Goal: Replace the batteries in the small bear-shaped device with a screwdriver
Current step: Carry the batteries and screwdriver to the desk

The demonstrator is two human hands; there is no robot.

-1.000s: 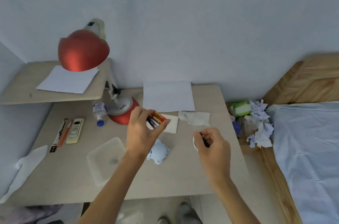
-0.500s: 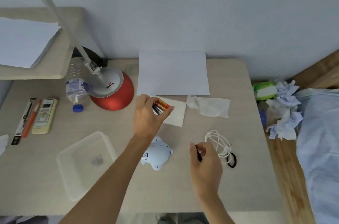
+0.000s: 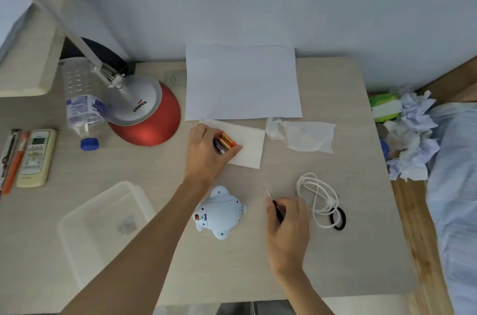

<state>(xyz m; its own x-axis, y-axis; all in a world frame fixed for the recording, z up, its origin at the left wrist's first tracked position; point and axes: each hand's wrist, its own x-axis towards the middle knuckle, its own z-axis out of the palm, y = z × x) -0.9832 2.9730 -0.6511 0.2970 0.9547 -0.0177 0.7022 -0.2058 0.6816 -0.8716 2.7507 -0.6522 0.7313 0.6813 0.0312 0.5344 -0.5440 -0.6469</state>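
Observation:
A pale blue bear-shaped device [image 3: 220,212] lies back-up on the desk, its rear panel and a small red switch showing. Above it my left hand [image 3: 206,153] holds a small bundle of batteries [image 3: 225,143] over a white slip of paper [image 3: 247,145]. To the right of the bear my right hand [image 3: 287,229] pinches a thin screwdriver [image 3: 271,198] with a black handle, its metal tip pointing up and left. The hand is a short way from the bear and does not touch it.
A red lamp base [image 3: 147,113], water bottle [image 3: 82,105], remote control [image 3: 36,157] and clear plastic tub [image 3: 103,227] stand left. White sheet [image 3: 242,82] and tissue [image 3: 304,135] lie behind. A white cord [image 3: 318,198] and black hair tie [image 3: 338,219] lie right.
The view has tilted down toward the desk. My left hand keeps the batteries over the paper slip. My right hand with the screwdriver has stayed beside the bear.

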